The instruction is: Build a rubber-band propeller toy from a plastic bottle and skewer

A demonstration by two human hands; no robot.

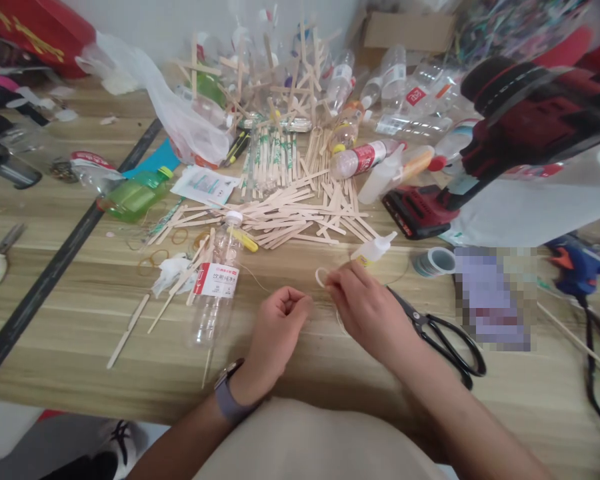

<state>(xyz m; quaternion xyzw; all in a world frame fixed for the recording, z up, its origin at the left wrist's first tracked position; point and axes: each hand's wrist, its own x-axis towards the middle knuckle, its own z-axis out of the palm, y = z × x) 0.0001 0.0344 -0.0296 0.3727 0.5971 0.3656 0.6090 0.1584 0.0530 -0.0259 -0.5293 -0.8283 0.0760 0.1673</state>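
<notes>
My left hand (pixel 283 323), with a watch on its wrist, is closed in a pinch. A thin pale string (pixel 254 277) runs from its fingers toward the bottle. My right hand (pixel 367 310) is also closed, its fingertips pinching a small pale loop (pixel 321 277) that looks like string. More string curves below that hand. Left of my hands a clear plastic bottle (pixel 215 307) with a red and white label leans over some wooden sticks. Black-handled scissors (pixel 445 337) lie beside my right forearm. A white glue bottle (pixel 375 249) is just beyond my right hand.
Wooden craft sticks (pixel 290 217) are heaped beyond my hands, with several plastic bottles behind. A red and black cordless drill (pixel 480 147) stands at right, near a tape roll (pixel 434 262) and a blue glue gun (pixel 577 263). A black bar (pixel 55 287) crosses the table at left.
</notes>
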